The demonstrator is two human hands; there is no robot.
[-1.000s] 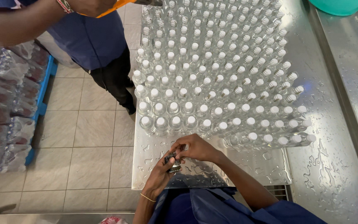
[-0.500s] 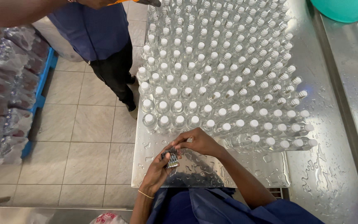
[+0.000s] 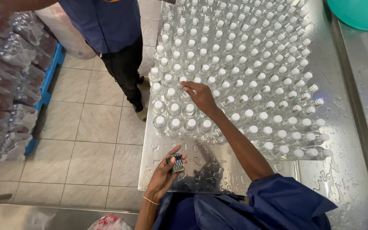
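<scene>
Seen from above, a wet steel bench (image 3: 218,170) carries a dense block of clear, white-capped bottles (image 3: 243,64). The right hand (image 3: 199,96) reaches into the near rows, its grip pinched together on a bottle's cap, with bottles close on every side. The left hand (image 3: 167,168), nearer the body, has its grip clamped on a small dark patterned stack (image 3: 177,163) above bare bench. Beyond the left hand, a person in blue (image 3: 111,34) stands on the tiled floor (image 3: 86,140).
</scene>
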